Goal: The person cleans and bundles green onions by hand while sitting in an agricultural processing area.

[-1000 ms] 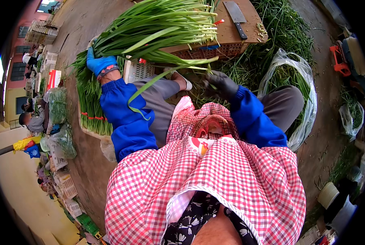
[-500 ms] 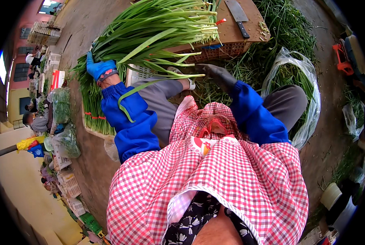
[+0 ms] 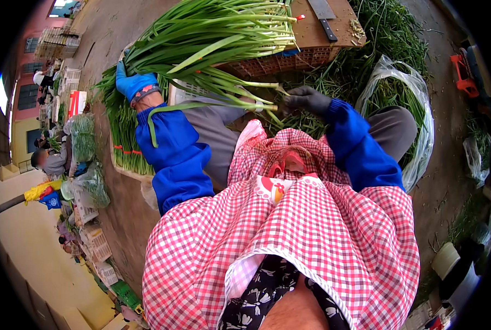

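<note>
A thick bunch of green garlic (image 3: 212, 36), with long flat leaves and pale stem ends, lies across the crate top with its stems to the right. My left hand (image 3: 135, 85), in a blue glove, is closed around leaves at its left side. A few stalks (image 3: 245, 96) stick out below the bunch toward my right hand. My right hand (image 3: 309, 100), in a dark grey glove, is closed in a pinch beside their pale ends. A thin pale outer leaf (image 3: 281, 89) runs from a stem end to its fingertips.
A knife (image 3: 328, 28) lies on a brown board (image 3: 306, 36) over a basket. Loose green trimmings (image 3: 391, 33) pile at the right, near a clear plastic bag (image 3: 428, 118) of greens. Red-banded bundles (image 3: 125, 151) stand at the left, by a white crate (image 3: 180, 92).
My right hand has moved slightly right and its fingers have closed in a pinch. The loose stalks' ends have shifted, and the long drooping leaf has swung up over my left sleeve.
</note>
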`<state>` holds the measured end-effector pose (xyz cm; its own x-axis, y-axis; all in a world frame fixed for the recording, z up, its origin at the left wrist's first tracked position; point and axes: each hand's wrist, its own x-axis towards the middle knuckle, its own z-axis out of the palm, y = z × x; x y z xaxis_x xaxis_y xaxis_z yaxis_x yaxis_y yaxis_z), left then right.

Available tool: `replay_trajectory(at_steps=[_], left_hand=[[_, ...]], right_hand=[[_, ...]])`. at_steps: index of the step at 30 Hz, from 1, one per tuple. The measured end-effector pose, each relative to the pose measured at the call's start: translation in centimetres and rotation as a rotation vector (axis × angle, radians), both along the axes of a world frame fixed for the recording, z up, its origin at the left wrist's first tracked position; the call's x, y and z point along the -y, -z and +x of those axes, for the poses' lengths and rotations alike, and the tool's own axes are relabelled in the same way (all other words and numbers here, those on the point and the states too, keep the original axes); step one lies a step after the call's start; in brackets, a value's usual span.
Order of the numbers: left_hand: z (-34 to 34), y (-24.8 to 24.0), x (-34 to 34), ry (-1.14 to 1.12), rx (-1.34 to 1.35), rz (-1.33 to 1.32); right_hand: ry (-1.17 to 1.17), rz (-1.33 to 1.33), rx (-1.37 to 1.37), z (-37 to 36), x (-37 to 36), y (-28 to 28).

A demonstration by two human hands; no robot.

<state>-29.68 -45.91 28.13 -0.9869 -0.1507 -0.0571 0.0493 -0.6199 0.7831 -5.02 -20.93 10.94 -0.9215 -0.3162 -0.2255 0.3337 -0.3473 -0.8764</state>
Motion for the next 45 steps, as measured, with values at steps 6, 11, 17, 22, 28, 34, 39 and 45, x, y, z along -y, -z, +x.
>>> replay_trajectory(at_steps=[6,11,17,22,28,34,39,45], left_hand=[[-0.3,0.4,0.5,0.014,-0.006,0.031],[-0.6,0.5,0.3,0.038,-0.033,0.017],[-0.3,0.1,-0.4,0.020,-0.016,0.076],[1.2,-0.3,-1.3,0.002,0.034,0.058],[0.1,0.3,-0.3,0.009,-0.034,-0.036],[-0.6,0.7,0.3,0.014,-0.016,-0.051],[0.1,0.4,-0.2,0.021,0.010,-0.050],[1.0,-0.3,-0.8,-0.021,0.013,-0.046]], right_hand=[[-0.089,1.238,-0.215,3.3,-2.0,2.8],[0.048,0.054,-0.101,0.8,3.9,3.3],[0.063,-0.878,0.069,-2.3,11.1,-0.7],[0.196,-0.901,0.129,-4.0,12.1,-3.3],[0.034,-0.817,-0.011,-1.1,10.0,-3.0],[-0.176,0.058,-0.042,1.7,3.5,0.5],[-0.514,1.417,0.026,3.5,-2.1,4.6],[0.108,0.388,-0.037,1.2,-0.4,1.5]])
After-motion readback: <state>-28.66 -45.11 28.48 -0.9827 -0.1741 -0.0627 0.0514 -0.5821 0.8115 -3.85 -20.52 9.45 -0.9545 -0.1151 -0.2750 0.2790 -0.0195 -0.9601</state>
